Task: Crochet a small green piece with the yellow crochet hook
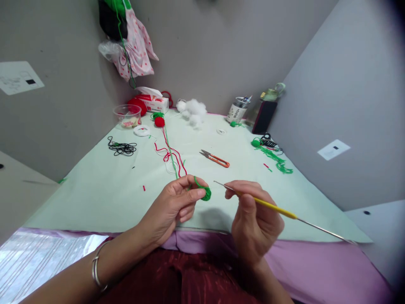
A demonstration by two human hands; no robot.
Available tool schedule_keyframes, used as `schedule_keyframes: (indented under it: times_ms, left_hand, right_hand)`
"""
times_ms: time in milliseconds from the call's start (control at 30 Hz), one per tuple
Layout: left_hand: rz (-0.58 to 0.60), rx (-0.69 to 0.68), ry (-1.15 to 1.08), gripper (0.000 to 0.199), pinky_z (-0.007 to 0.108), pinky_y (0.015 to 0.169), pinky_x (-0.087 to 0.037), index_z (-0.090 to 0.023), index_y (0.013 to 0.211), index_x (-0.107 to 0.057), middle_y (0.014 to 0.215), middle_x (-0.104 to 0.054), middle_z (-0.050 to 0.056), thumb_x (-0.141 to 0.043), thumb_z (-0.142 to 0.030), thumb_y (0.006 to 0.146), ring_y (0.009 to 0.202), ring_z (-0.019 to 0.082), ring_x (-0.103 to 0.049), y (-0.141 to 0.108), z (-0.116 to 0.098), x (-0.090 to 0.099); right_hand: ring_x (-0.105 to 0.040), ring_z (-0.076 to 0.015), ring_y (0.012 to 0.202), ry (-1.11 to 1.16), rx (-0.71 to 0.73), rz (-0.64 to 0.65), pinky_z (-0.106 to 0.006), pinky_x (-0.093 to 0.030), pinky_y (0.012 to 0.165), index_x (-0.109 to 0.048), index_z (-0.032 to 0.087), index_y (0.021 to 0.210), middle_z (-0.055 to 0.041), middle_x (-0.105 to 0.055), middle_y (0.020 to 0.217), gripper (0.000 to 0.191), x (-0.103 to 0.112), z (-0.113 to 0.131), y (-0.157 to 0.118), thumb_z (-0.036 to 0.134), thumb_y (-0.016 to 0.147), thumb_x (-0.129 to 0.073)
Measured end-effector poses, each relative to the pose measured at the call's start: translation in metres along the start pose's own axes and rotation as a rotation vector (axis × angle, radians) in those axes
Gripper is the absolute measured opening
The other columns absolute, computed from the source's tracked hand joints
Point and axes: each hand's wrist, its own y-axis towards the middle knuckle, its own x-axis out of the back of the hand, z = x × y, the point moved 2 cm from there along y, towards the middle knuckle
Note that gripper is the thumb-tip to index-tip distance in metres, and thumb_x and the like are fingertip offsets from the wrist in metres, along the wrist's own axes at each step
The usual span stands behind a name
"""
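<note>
Between green crochet point(206, 194) and hook point(284, 212), open room

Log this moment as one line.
left hand: pinching green yarn piece | right hand: holding yellow-handled hook, tip apart from piece | orange snips: on table

One head-worn camera looks forward and down, close above the left hand point(175, 200) and right hand point(257, 219), across the table point(198, 137) toward the grey wall point(202, 59).
</note>
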Motion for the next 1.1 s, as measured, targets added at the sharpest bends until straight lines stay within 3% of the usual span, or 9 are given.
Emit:
schedule_keyframes:
  times_ms: [267,567,1100]
  left_hand:
    - [0.013,0.006,-0.023,0.024,0.014,0.039,-0.022,-0.015,0.088,-0.073,0.057,-0.048,-0.011,-0.092,-0.021,0.075,0.042,0.000,-0.025,0.0017,-0.0008,0.0004]
    - [0.018,0.004,-0.022,0.026,0.012,0.039,-0.024,-0.014,0.089,-0.072,0.059,-0.050,-0.011,-0.093,-0.026,0.077,0.041,-0.001,-0.026,0.0011,-0.0011,-0.0003]
    - [0.003,-0.005,0.025,0.030,0.012,0.038,-0.024,-0.013,0.085,-0.072,0.068,-0.063,-0.007,-0.095,-0.029,0.074,0.040,-0.002,-0.032,0.0006,-0.0003,-0.0004]
  right_hand:
    - [-0.065,-0.0161,0.075,-0.005,-0.021,0.079,-0.033,-0.052,0.065,-0.078,0.024,0.103,-0.0016,-0.075,0.085,0.023,-0.0001,0.0057,-0.0003,0.016,0.105,-0.057]
    - [-0.065,-0.0151,0.076,0.007,0.018,0.058,-0.031,-0.051,0.065,-0.078,0.023,0.104,-0.0009,-0.075,0.085,0.023,-0.0005,0.0058,-0.0002,0.015,0.105,-0.057]
    - [-0.065,-0.0147,0.077,0.023,-0.069,0.117,-0.031,-0.052,0.068,-0.077,0.023,0.101,-0.0009,-0.074,0.086,0.022,-0.0013,0.0023,0.0010,0.015,0.105,-0.057]
